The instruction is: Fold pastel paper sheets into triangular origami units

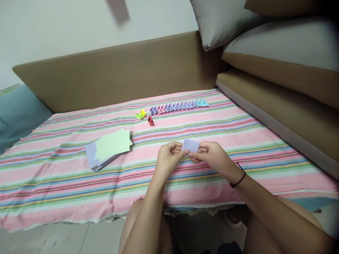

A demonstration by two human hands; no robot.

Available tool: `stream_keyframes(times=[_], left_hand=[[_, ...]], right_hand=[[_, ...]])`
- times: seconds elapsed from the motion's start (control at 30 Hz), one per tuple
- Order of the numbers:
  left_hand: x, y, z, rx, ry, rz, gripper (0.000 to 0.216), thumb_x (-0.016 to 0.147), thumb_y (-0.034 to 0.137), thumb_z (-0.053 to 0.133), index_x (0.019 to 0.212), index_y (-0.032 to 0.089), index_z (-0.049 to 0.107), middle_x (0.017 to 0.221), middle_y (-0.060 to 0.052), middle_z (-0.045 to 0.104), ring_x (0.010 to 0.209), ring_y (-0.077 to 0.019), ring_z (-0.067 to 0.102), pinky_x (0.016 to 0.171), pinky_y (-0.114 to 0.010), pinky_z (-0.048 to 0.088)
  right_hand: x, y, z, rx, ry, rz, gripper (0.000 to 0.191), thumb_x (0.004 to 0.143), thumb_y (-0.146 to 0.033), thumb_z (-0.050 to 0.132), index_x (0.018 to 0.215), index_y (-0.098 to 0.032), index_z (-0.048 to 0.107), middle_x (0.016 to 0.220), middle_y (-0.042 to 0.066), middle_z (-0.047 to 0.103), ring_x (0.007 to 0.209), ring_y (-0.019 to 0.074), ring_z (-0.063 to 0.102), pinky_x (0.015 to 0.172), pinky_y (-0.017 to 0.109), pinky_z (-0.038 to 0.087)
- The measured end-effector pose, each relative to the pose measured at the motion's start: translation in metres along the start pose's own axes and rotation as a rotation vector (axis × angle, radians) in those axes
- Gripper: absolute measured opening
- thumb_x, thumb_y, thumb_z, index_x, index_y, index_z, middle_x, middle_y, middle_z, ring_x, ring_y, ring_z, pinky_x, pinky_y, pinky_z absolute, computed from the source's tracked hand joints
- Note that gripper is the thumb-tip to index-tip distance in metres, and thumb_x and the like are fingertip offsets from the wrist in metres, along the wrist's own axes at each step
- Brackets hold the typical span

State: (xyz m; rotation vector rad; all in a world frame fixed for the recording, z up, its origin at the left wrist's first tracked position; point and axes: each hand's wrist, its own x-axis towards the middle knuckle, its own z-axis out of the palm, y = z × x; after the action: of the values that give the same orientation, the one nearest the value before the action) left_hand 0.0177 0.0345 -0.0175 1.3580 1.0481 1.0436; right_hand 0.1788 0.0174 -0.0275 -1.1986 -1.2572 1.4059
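Note:
A small folded piece of lavender paper point(190, 145) is held up between my two hands, just above the striped cloth. My left hand point(171, 155) pinches its left side with the thumb in front and the fingers curled behind. On the other side, my right hand point(209, 155) grips the lower right part of the same paper, thumb near the left thumb. A dark cord bracelet circles my right wrist. Beyond the hands, a row of folded paper pieces point(180, 106) in purple, pink and light blue runs across the cloth. A red folded piece point(150, 120) stands apart, near a yellow-green pair point(141, 114).
A stack of pale green and lavender paper sheets point(112, 144) lies to the left on the striped cloth point(79, 187). A brown padded backrest point(127, 70) closes the far side. Stacked cushions point(280, 63) rise on the right; a blue cushion point(19, 113) sits at far left.

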Motion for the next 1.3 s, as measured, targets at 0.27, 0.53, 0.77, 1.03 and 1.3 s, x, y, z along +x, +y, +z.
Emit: stream_keyframes(times=[0.27,0.53,0.77,1.03,1.3], left_hand=[[-0.001,0.002,0.002,0.032,0.054,0.008,0.036,0.058,0.030,0.078,0.089,0.013,0.066,0.067,-0.002,0.065,0.061,-0.0118,0.058,0.058,-0.023,0.045],[-0.001,0.000,0.000,0.111,0.117,0.046,0.020,0.065,0.033,0.073,0.073,0.015,0.071,0.066,-0.003,0.065,0.054,-0.0112,0.051,0.049,-0.023,0.038],[-0.001,0.002,0.000,-0.005,0.052,-0.035,0.019,0.063,0.031,0.074,0.070,0.014,0.069,0.066,-0.002,0.064,0.057,-0.0114,0.054,0.051,-0.022,0.040],[-0.001,0.002,-0.001,0.080,0.067,0.057,0.015,0.067,0.029,0.070,0.067,0.014,0.068,0.066,-0.003,0.065,0.059,-0.0121,0.055,0.053,-0.022,0.041],[-0.003,0.000,0.002,0.133,0.013,0.046,0.015,0.068,0.027,0.069,0.070,0.012,0.069,0.064,-0.005,0.067,0.058,-0.0133,0.059,0.055,-0.022,0.044]], right_hand=[[-0.001,-0.003,0.005,-0.048,0.009,0.036,0.030,0.057,-0.037,0.079,0.064,-0.015,0.060,0.057,0.002,0.065,0.057,0.0162,0.064,0.059,0.029,0.054],[-0.007,-0.002,0.013,-0.142,-0.074,-0.037,0.028,0.069,-0.044,0.069,0.071,-0.016,0.061,0.062,0.002,0.065,0.062,0.0170,0.064,0.062,0.029,0.053],[-0.006,-0.008,0.009,-0.270,-0.073,-0.065,0.025,0.077,-0.041,0.059,0.069,-0.017,0.061,0.061,0.003,0.063,0.057,0.0158,0.061,0.055,0.026,0.049],[-0.007,-0.007,0.007,-0.304,-0.132,-0.110,0.030,0.084,-0.043,0.049,0.067,-0.019,0.055,0.059,0.000,0.056,0.055,0.0135,0.055,0.052,0.023,0.042],[-0.005,-0.009,0.005,-0.670,-0.064,-0.256,0.036,0.085,-0.032,0.048,0.053,-0.017,0.047,0.049,-0.003,0.039,0.049,0.0096,0.035,0.048,0.024,0.024]])
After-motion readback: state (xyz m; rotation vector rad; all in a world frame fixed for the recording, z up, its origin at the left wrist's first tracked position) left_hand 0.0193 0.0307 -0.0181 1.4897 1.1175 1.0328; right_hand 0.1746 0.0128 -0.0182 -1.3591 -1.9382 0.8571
